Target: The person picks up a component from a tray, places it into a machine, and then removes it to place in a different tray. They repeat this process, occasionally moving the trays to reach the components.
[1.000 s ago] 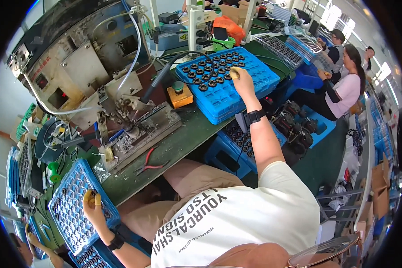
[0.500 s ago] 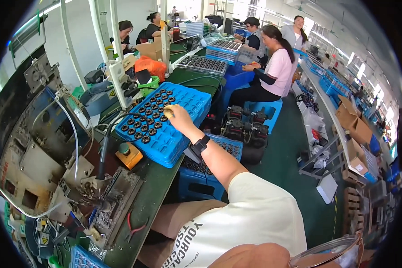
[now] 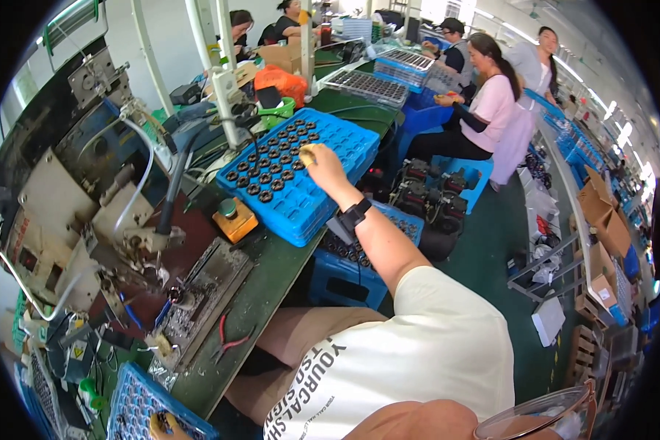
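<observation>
My right hand (image 3: pixel 324 167), a dark band on its wrist, reaches over a stacked blue tray (image 3: pixel 293 231). Its finger and thumb, in yellowish covers, come together beside rows of round black ring-shaped parts (image 3: pixel 265 196); whatever lies between them is hidden. At the lower edge, my left hand (image 3: pixel 170 428) shows only some covered fingers, curled over a second blue tray (image 3: pixel 138 389) with dark parts in it. What these fingers grip cannot be made out. Between the two trays, a dark round piece (image 3: pixel 176 295) sits at the bench machine's work spot.
The worn machine (image 3: pixel 59 198) stands at left with hoses and a metal bed. Red-handled pliers (image 3: pixel 233 342) lie on the green bench; an orange block with a green knob (image 3: pixel 235 218) stands by the tray. Other people sit beyond, and one stands (image 3: pixel 535 73).
The whole view has shifted, and my left hand now shows at the lower edge. My right hand keeps about the same place over its tray. The standing person has come closer.
</observation>
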The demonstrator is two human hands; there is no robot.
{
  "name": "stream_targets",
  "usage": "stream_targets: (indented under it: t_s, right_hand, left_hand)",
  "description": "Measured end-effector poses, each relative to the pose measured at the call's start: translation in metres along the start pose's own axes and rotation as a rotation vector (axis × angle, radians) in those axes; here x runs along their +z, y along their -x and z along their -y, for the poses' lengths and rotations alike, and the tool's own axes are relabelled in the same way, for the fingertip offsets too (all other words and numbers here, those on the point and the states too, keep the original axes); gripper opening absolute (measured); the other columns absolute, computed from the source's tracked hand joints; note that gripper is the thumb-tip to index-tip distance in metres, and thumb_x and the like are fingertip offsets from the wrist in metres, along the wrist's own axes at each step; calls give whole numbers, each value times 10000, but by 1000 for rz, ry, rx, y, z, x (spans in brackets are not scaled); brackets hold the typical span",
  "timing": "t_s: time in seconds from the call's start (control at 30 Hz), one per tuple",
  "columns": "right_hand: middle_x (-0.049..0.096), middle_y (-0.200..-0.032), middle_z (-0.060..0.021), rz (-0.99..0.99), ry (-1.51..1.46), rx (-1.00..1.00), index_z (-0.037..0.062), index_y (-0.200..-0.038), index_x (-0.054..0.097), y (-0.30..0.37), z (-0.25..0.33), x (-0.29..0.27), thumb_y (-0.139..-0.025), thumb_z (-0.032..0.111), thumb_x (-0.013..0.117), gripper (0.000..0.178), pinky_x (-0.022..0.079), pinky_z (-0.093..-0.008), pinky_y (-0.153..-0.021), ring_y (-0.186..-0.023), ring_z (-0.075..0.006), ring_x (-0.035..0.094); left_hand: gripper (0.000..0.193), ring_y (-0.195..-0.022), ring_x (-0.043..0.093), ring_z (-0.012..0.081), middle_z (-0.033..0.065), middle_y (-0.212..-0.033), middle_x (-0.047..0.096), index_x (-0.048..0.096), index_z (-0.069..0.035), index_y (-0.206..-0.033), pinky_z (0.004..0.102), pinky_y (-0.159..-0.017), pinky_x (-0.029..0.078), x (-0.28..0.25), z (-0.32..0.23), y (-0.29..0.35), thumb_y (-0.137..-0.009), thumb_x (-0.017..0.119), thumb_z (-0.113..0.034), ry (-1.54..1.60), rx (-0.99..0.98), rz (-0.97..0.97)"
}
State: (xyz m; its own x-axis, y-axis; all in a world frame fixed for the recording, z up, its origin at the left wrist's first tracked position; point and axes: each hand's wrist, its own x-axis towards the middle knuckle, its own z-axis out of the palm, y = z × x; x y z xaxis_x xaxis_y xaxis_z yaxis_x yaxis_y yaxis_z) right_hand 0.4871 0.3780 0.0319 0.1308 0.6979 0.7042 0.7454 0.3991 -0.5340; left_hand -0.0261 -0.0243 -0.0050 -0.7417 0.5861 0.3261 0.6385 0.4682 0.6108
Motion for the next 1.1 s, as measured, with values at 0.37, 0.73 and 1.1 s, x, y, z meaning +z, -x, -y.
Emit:
stream_targets:
  t_s: [0.37,0.73,1.1]
  right_hand:
    - [657,-950,-169,-28,-60,-70,46,-983,662,-5,-3,3,-848,148,633,172,487,-420,-783,-913,-347,618]
    - [672,-1039,-80,235,-535,143,28,-1147,626,-11,-22,13,-934,124,555,244,473,-266,-848,-957,-165,629]
    - [665,-1074,-73,-240,-693,622,65,-1195,603,46,-90,-189,-987,359,460,388,478,-279,-820,-971,-163,627]
  left_hand:
    - [355,-928,577,290,134,-1024,593,620,-3,-1104,383,-827,463,1,5,2,-804,723,-165,-76,46,-71]
    - [358,-923,563,290,139,-1063,575,622,-23,-1127,385,-833,450,-9,13,6,-809,704,-167,-110,-4,-72]
    - [450,-953,629,358,232,-1125,607,630,-7,-1156,438,-791,526,-12,-2,4,-800,754,-252,-560,245,-245]
